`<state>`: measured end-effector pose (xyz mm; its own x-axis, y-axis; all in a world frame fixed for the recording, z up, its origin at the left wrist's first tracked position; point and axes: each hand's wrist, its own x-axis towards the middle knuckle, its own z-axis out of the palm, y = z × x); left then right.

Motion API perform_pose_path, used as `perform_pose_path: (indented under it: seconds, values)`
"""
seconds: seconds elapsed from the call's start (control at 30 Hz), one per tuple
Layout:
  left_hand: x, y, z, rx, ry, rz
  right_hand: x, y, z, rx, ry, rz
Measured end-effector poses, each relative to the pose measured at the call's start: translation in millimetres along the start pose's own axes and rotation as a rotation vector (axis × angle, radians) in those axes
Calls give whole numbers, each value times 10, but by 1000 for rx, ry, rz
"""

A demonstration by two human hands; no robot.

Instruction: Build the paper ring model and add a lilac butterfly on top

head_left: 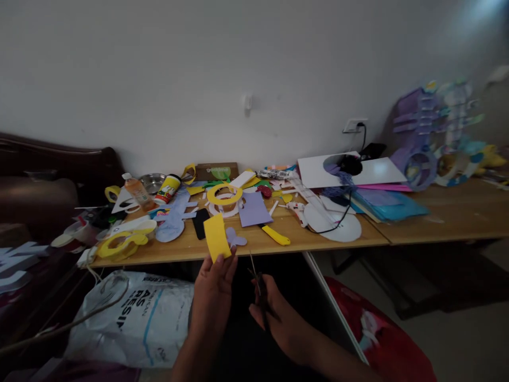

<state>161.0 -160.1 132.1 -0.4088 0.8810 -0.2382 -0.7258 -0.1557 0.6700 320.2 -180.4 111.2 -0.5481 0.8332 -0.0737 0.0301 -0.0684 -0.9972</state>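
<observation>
My left hand point(214, 284) pinches the lower end of a yellow rectangular piece point(216, 236), thin like foam sheet or card, held upright before the table edge. In my right hand point(274, 310) is a pair of scissors point(257, 284), its points directed up and slightly apart from the yellow piece. The blades look partly spread. Behind the yellow piece lie a small lilac cut-out point(236, 237) with rounded lobes, a lilac rectangular sheet point(254, 209) and a yellow-handled cutter point(277, 235).
The wooden table point(369, 233) carries a yellow ring point(224, 194), a glue gun point(296, 211), white discs, an orange drink bottle point(137, 191) and a black cord. Below its edge stand a white printed sack point(135, 318) and a red bag point(382, 329).
</observation>
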Motion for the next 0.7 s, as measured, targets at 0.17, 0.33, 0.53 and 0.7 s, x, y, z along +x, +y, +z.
perform_pose_path:
  seconds: [0.17, 0.33, 0.53, 0.7]
  values:
    - [-133, -92, 108, -115, 62, -56, -65, 52, -8, -100, -46, -41]
    - [-171, -222, 165, -72, 57, -85, -32, 62, -54, -346, 156, -4]
    - [-208, -329, 161, 122, -37, -70, -90, 79, -135, -565, 241, 10]
    - [-232, -396, 152, 123, -36, -85, -136, 88, -216, -614, 244, -30]
